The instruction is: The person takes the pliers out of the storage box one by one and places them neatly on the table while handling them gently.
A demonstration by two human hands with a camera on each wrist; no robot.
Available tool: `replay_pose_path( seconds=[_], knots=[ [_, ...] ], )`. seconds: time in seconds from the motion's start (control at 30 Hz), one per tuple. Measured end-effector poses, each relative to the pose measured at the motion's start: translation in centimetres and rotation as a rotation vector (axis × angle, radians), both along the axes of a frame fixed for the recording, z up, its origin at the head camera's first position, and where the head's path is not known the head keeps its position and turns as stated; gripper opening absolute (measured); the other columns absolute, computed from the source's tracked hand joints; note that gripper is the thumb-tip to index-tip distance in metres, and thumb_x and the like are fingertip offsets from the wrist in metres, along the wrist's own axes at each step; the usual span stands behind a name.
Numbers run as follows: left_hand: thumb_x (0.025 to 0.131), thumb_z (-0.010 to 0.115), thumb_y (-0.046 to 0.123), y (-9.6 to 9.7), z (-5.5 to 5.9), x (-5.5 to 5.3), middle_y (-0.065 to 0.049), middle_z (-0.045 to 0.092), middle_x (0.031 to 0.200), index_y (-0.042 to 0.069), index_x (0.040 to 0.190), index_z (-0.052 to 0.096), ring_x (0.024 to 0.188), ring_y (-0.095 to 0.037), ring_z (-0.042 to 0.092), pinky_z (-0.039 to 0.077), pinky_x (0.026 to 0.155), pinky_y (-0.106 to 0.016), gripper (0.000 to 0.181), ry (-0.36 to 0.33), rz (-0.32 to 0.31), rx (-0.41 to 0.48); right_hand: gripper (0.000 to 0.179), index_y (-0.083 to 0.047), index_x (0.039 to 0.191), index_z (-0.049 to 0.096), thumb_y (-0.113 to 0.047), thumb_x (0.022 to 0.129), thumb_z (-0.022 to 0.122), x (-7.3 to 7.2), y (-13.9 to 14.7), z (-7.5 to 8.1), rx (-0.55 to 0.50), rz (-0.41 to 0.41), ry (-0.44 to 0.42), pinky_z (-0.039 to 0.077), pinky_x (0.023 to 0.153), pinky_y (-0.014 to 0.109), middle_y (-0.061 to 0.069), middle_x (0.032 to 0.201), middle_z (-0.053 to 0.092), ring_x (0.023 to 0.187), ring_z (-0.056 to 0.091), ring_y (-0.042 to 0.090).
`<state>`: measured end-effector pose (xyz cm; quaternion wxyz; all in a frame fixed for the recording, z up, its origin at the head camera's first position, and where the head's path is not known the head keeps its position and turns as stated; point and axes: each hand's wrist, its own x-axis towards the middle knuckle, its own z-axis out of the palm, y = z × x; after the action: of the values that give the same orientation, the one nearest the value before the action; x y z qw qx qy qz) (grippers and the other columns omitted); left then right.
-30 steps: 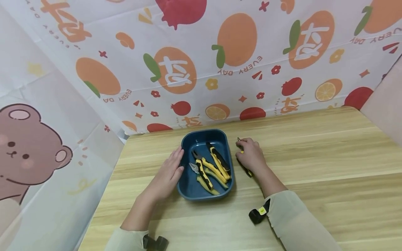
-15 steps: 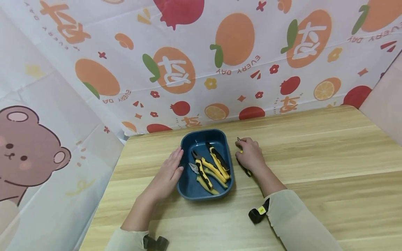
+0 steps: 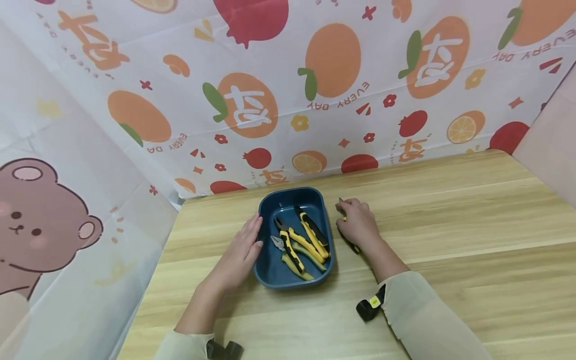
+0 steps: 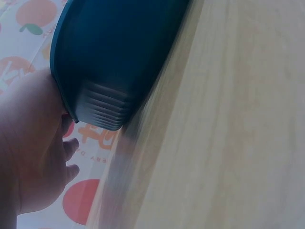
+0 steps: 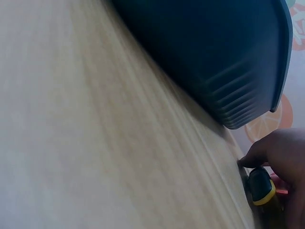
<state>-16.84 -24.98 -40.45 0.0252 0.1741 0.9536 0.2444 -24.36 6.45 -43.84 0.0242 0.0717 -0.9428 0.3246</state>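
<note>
Currently (head view, w/ both wrist views), I have the R hand (image 3: 358,223) on a yellow-black tool (image 3: 352,244) lying on the desk (image 3: 472,230), just right of the blue tray (image 3: 270,270). Its fingers are curled over the tool's mid-length, thumb on the tray side; I read this as a grip, tho' the contact is partly hidden. Tool type: can't tell, as the hand covers most of it.

Key relation: long axis runs diagonally, slim tip far & slightly L, handle ends near & slightly R, approx. alongside the tray's R wall but skewed. The tray is immed. L of the tool w/ a narrow gap b/w; the R hand is the nearer one, so I judge that any sideways shift depends on that wall & its rim.

Opp. side: the L hand (image 3: 240,253) has its fingers extended, resting against the tray's L wall, not wrapped round anything. Inside the tray: approx. three pliers (image 3: 293,252), handles overlapping in part.
</note>
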Motion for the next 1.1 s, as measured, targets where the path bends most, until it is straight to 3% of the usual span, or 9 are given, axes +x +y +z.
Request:
replay_pose_path(
  seconds=[0.3,1.1],
  knots=[
    [0.107,0.035,0.029,0.13,-0.03,0.06,0.007,0.004,0.167,0.016,0.159,0.014,0.154,-0.027,0.007,0.015,0.121,-0.057,0.058,0.016,0.001,0.003,0.045,-0.013,0.129,0.064,-0.023,0.085,0.063,0.11,-0.10,0.03,0.061,-0.002,0.033,0.046,0.089,0.051,0.015,0.135,0.056,0.114,0.048,0.035],
    [0.107,0.035,0.029,-0.12,-0.19,-0.02,0.006,0.004,0.167,0.018,0.159,0.014,0.153,-0.028,0.008,0.016,0.120,-0.058,0.058,0.016,-0.001,0.003,0.055,-0.022,0.134,0.060,-0.035,0.081,0.070,0.45,-0.52,0.32,0.083,-0.044,-0.010,0.038,0.089,0.054,0.012,0.140,0.050,0.120,0.043,0.037]
  ],
)
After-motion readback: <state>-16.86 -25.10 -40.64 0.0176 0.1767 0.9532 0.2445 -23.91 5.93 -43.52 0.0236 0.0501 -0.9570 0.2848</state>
